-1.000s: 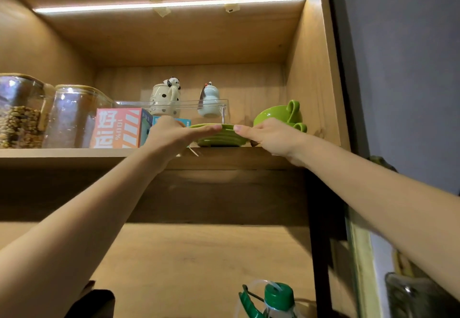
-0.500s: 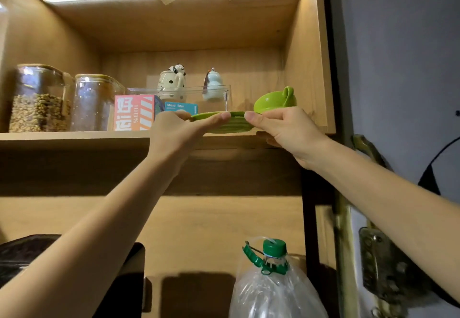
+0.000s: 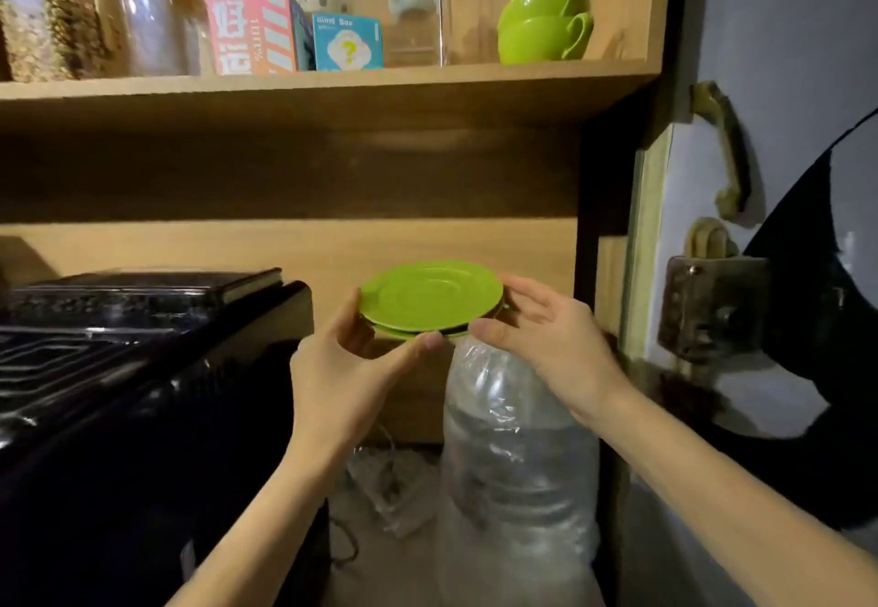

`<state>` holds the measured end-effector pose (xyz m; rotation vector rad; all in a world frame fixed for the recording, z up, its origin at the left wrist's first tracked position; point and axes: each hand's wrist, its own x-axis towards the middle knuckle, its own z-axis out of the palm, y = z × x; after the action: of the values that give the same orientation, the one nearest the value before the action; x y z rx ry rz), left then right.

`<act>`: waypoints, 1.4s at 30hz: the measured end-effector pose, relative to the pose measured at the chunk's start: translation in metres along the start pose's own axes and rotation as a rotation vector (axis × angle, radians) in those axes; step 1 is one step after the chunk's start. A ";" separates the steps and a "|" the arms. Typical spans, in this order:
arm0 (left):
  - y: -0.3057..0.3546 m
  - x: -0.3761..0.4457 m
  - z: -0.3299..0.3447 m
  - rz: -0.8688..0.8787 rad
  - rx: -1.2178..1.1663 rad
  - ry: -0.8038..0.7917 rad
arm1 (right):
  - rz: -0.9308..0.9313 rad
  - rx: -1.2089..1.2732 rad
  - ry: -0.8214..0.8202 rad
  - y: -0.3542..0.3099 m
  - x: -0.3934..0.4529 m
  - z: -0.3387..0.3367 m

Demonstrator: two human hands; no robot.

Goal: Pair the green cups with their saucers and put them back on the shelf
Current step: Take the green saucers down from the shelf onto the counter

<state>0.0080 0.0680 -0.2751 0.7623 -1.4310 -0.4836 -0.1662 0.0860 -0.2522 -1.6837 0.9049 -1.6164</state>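
Two stacked green saucers (image 3: 430,297) hang in the air below the shelf, above a large plastic water bottle. My left hand (image 3: 349,369) grips their left rim, thumb at the front edge. My right hand (image 3: 541,338) holds the right rim, fingers spread along it. Two green cups (image 3: 544,20), nested one in the other with handles to the right, stand at the right end of the wooden shelf (image 3: 332,84).
On the shelf stand glass jars (image 3: 157,8), a pink box (image 3: 252,34), a blue box (image 3: 349,41), a clear container (image 3: 418,22) and two figurines. A black appliance (image 3: 142,345) fills the lower left. The water bottle (image 3: 515,454) sits under the saucers. A door with a handle (image 3: 722,145) is at right.
Both hands have lifted the saucers off the shelf and brought them down and toward me. The view has tilted down, and the cups stay on the shelf.
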 end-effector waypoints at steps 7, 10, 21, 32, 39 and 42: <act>-0.070 -0.081 -0.016 -0.183 0.055 -0.042 | 0.220 0.056 -0.020 0.069 -0.063 0.011; -0.086 -0.112 -0.023 -0.232 0.091 -0.060 | 0.313 0.058 -0.009 0.095 -0.088 0.016; -0.143 -0.212 -0.042 -0.377 0.226 -0.168 | 0.607 -0.007 0.061 0.201 -0.167 0.026; -0.201 -0.275 -0.048 -0.622 0.347 -0.235 | 0.843 -0.051 0.060 0.260 -0.208 0.039; -0.210 -0.284 -0.047 -0.584 0.560 -0.265 | 0.915 -0.051 0.041 0.293 -0.218 0.042; -0.230 -0.286 -0.042 -0.622 0.597 -0.283 | 0.956 -0.096 0.034 0.314 -0.216 0.042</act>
<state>0.0523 0.1219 -0.6377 1.6990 -1.6081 -0.6612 -0.1436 0.0852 -0.6348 -0.9879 1.5108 -0.9427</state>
